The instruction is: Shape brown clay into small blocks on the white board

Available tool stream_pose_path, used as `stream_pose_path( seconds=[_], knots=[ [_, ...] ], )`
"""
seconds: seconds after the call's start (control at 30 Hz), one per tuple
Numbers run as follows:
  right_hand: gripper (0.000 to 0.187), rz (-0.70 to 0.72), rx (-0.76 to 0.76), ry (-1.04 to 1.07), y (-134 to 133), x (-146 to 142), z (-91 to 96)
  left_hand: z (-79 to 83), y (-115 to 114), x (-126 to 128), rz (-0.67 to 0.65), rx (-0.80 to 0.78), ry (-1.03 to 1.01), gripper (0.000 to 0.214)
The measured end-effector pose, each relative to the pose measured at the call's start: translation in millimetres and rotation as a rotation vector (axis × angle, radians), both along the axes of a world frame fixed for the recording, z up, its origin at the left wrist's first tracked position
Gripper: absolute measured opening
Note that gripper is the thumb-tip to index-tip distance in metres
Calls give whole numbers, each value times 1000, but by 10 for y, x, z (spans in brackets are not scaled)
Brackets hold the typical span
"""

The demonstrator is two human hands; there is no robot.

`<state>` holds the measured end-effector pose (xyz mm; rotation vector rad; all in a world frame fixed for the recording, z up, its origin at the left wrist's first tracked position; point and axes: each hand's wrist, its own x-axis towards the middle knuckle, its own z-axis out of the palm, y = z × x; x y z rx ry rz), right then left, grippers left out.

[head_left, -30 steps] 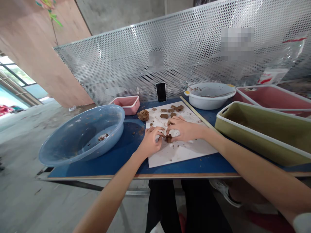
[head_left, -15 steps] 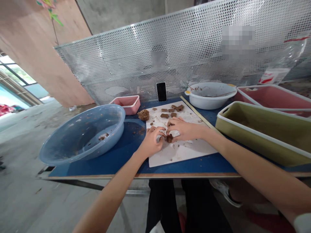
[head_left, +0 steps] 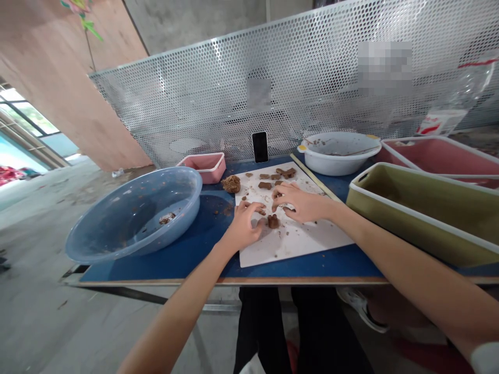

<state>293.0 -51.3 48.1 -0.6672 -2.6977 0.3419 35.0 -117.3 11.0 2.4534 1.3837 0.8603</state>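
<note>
A small brown clay piece (head_left: 273, 222) stands on the white board (head_left: 257, 254), between my two hands. My left hand (head_left: 245, 226) is just left of it, thumb and fingers curved and apart, holding nothing. Above and to the right of the piece, my right hand (head_left: 299, 202) hovers with bent, spread fingers and nothing visible in them. Several shaped clay pieces (head_left: 265, 185) lie toward the board's far edge, one of them partly behind my right hand. At the board's left edge sits a rough clay lump (head_left: 231, 184).
A large blue basin (head_left: 132, 218) is on the left, with a small pink tray (head_left: 205, 166) behind. A phone (head_left: 260, 147) leans on the perforated metal screen (head_left: 195, 104). To the right are a strip (head_left: 314, 176), a white basin (head_left: 338, 162) and a green planter (head_left: 413, 218).
My right hand has let go of the clay piece and lifted up and to the right. The left hand has barely moved, and the piece now stands untouched.
</note>
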Motion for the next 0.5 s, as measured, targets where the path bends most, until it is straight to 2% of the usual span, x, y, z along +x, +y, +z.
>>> stream_pose_path(
  seconds=[0.07, 0.27, 0.5],
  knots=[
    [31, -3, 16, -15, 4, -1, -3, 12, -14, 22, -30, -36, -2, 35],
    [24, -30, 65, -44, 15, -21, -25, 22, -44, 86, -49, -141, 17, 59],
    [20, -32, 145, -60, 31, -18, -55, 32, -49, 123, -22, -147, 36, 56]
  ],
)
